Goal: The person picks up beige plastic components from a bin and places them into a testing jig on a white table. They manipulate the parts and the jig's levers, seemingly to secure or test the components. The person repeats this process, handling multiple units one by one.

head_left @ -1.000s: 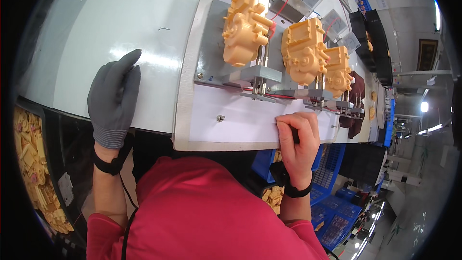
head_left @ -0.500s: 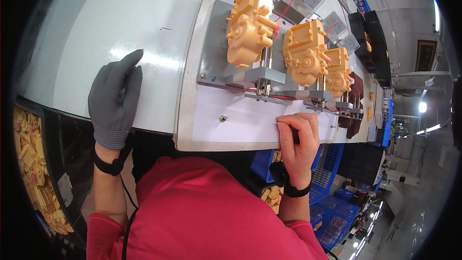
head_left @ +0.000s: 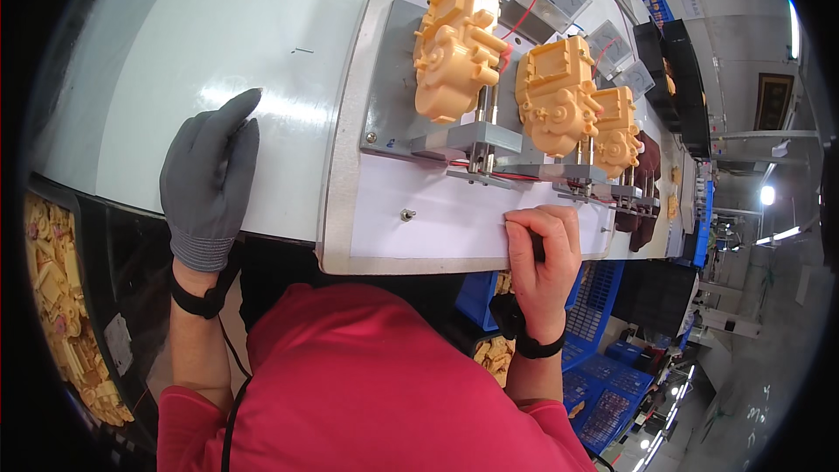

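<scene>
Your left hand (head_left: 210, 179), in a grey knitted glove, lies flat and open on the pale white bench top (head_left: 201, 52), fingers together and pointing to the far side, holding nothing. Your bare right hand (head_left: 542, 253) is curled into a fist at the near edge of the white rectangular fixture plate (head_left: 454, 218), closed around a small dark object that barely shows between the fingers; what it is cannot be told.

Just beyond that fist, three yellow-orange moulded plastic gearbox housings stand on grey metal stands in a row running to the far right: the largest yellow-orange housing (head_left: 459, 44) on the left, a middle yellow-orange housing (head_left: 555, 92) beside it, and a smaller yellow-orange housing (head_left: 616, 127) farther right. Red wires (head_left: 476, 166) run under the stands.

A bin of loose yellow plastic parts (head_left: 57, 297) sits at your near left, and blue plastic crates (head_left: 603, 367) lie below the bench on the right.
</scene>
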